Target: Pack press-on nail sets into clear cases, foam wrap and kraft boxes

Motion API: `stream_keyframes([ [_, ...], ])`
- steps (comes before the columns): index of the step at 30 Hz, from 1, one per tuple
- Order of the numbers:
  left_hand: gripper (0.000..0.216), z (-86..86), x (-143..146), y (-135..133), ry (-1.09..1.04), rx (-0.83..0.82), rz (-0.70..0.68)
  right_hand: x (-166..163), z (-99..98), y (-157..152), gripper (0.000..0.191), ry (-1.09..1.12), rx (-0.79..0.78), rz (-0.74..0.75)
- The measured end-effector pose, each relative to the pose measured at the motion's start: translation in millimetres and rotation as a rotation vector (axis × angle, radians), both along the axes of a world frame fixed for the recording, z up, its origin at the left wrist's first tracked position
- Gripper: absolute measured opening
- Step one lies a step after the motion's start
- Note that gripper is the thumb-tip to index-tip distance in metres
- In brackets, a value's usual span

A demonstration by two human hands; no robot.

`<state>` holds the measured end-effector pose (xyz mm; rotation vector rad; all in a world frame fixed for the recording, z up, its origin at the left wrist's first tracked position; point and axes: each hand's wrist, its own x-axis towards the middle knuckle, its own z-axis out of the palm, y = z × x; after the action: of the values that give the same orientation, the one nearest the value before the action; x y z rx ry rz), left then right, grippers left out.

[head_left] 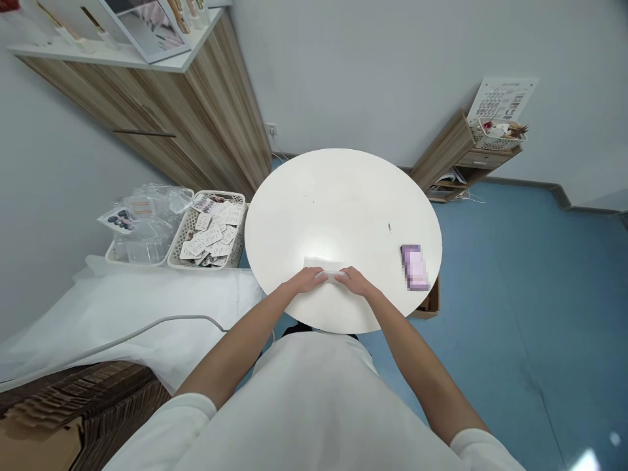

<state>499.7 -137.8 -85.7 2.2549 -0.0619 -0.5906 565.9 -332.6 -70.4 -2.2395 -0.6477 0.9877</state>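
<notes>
The round white table [343,196] stands before me. Left of it sits a white basket [237,243] heaped with cards [212,237]. A blurred purple item [417,269] lies near the table's right edge. My left hand [308,280] and right hand [356,281] pinch opposite ends of a white sheet [334,277] at the near side.

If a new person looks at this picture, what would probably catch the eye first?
Probably the big white table in the centre, where the left hand and right hand hold a white sheet near its front edge. Next, perhaps, the blurred purple thing on its right side, then the basket of cards left of it.
</notes>
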Motion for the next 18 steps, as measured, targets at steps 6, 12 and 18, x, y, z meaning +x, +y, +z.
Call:
stream_keyframes([
  [6,0.022,-13.0,17,9,0.059,0.127,0.306,14,-17.6,7,0.024,-0.084,-0.074,-0.244],
  [12,0.023,-22.9,9,18,0.039,0.279,0.506,4,-39.0,0,0.036,-0.206,-0.143,-0.499],
  [18,0.051,-16.1,-16,-16,-0.435,0.405,0.195,-11,-46.0,-9,0.045,-0.297,-0.067,-0.622],
])
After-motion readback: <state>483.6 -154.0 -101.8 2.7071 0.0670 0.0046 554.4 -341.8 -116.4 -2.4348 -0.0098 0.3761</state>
